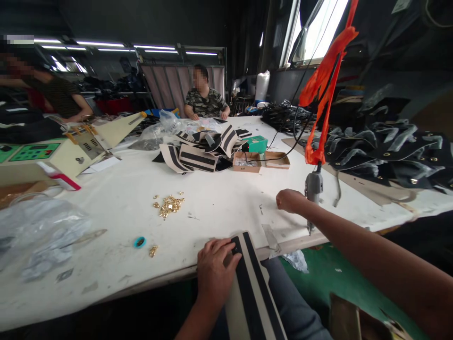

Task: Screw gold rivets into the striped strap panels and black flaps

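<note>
My left hand (216, 264) grips the upper end of a beige panel with black stripes (253, 278), which lies across my lap against the table edge. The thumb and fingers rest on a black stripe near its top. Over the table, my right hand (290, 201) is closed with its fingers curled in; anything inside it is hidden. My right forearm crosses in front of a hanging grey electric screwdriver (313, 184), tied up with orange cloth (323, 89). Gold metal fittings (170, 206) lie in a pile left of centre, with a few more (153, 251) beside a small blue round container (139, 242).
Striped panels (198, 158) are heaped at the table's middle back, near two small cardboard boxes (247, 163) and a green box (257, 144). A machine (53, 156) and plastic bags (42, 231) occupy the left. Black pieces (385, 151) cover the right. A co-worker (207, 101) sits opposite.
</note>
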### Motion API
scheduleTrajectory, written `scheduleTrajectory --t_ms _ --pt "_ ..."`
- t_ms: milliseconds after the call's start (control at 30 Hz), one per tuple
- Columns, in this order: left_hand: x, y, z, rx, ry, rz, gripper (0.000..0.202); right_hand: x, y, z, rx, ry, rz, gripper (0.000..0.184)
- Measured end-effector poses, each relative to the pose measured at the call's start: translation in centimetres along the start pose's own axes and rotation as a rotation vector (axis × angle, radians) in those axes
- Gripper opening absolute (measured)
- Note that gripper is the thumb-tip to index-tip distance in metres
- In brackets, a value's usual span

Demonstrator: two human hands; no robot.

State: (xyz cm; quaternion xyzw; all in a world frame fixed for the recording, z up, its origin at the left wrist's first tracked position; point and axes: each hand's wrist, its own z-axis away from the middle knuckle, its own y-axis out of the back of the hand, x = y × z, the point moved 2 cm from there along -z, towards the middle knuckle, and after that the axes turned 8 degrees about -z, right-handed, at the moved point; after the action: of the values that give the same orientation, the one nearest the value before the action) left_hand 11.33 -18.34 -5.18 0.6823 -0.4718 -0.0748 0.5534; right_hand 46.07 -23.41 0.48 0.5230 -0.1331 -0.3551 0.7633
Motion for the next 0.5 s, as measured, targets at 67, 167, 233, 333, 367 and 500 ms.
scheduleTrajectory --t_ms 67,167,233,333,367,500 --pt "0.1 0.1 0.1 0.000 0.007 0.007 0.021 0.1 0.0 -0.1 0.023 0.031 -0.061 0.021" --pt "0.1 0.2 0.1 -0.002 0.013 0.010 0.021 0.0 0.3 -1.0 0.100 0.089 -0.205 0.022" --pt "0.0 0.2 0.2 -0.006 0.017 0.011 0.021 -0.3 0.4 -2.1 0.174 0.104 -0.310 0.025" --pt "-0.1 0.1 0.2 -0.005 0.021 0.019 0.022 -0.9 0.0 -4.3 0.246 0.073 -0.431 0.029" --pt "-0.1 0.0 0.2 -0.004 0.021 0.025 0.022 -1.0 -0.3 -5.0 0.255 0.056 -0.456 0.031" --pt "-0.3 -0.1 0.2 0.010 0.021 0.055 0.022 -1.4 -1.7 -7.1 0.267 0.014 -0.499 0.033"
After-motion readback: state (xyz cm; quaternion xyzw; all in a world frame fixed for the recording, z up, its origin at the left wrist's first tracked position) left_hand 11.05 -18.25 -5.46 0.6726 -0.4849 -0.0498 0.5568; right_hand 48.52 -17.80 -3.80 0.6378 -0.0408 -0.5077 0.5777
